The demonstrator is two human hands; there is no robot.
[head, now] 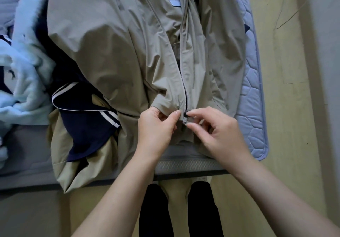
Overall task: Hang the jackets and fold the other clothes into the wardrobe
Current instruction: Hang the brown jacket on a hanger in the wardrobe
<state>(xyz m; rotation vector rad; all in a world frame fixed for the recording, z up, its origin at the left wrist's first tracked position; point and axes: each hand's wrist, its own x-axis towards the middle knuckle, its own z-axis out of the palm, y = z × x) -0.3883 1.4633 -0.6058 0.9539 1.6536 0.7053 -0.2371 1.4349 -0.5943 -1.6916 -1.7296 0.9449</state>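
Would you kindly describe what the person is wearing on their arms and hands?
Nothing shows: the left hand and right hand have no gloves, rings or watch; the left forearm and right forearm are bare, no sleeve in view. Fingernails look short and unpainted.

clothes pile (27,67) crowding left, floor (287,108) open right

1. Beige jacket (119,52): thin, creased fabric, spread front-up on the bed (24,144), hem at the near edge, lower left part hanging over it.
2. Its zipper (185,98): slider at the hem end, front open above.
3. Navy garment (86,124), white stripes: crumpled, overlapping the jacket's left side.
4. Light-blue fleecy garment (27,71): bunched at far left.
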